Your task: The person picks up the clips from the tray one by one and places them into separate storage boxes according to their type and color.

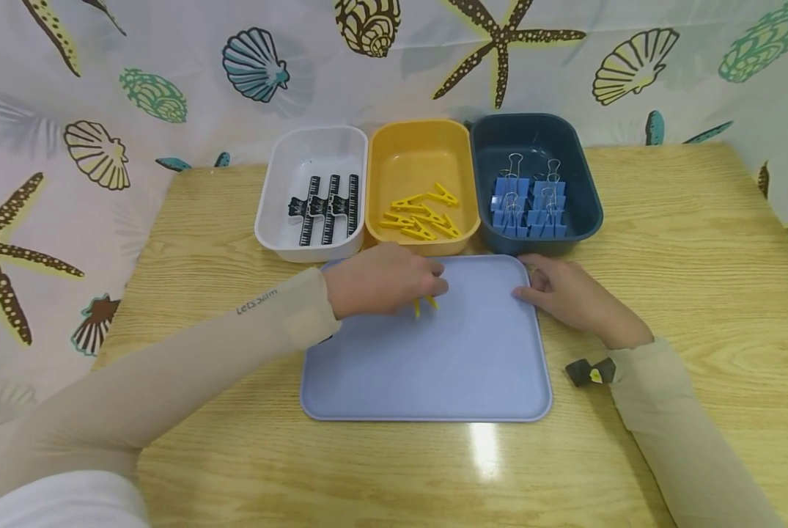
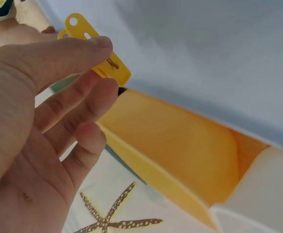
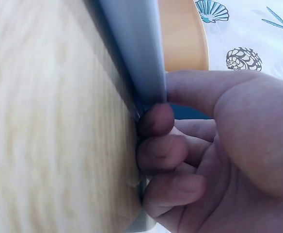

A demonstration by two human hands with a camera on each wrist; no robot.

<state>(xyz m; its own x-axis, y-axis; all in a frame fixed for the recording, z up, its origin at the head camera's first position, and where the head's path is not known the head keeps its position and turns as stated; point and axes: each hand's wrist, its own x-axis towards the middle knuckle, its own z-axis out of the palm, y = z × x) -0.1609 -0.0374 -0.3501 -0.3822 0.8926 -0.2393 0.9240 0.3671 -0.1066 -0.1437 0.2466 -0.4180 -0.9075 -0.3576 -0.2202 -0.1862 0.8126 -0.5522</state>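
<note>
A yellow clothespin (image 2: pixel 116 68) is pinched between the thumb and fingers of my left hand (image 1: pixel 390 279). In the head view its two prongs (image 1: pixel 425 304) show below that hand, over the upper part of the blue tray (image 1: pixel 426 367). My right hand (image 1: pixel 568 297) grips the tray's upper right corner, thumb on the rim and fingers curled along the outer side; the right wrist view shows the tray edge (image 3: pixel 140 53) between them. Behind the tray, the yellow bin (image 1: pixel 423 132) holds several more yellow clothespins (image 1: pixel 426 213).
Left of the yellow bin stands a white bin (image 1: pixel 278 158) with black-and-white clips (image 1: pixel 328 209). On its right, a dark teal bin (image 1: pixel 588 198) holds several blue binder clips (image 1: pixel 528 205). A patterned cloth (image 1: pixel 189 59) hangs behind the wooden table (image 1: pixel 704 242).
</note>
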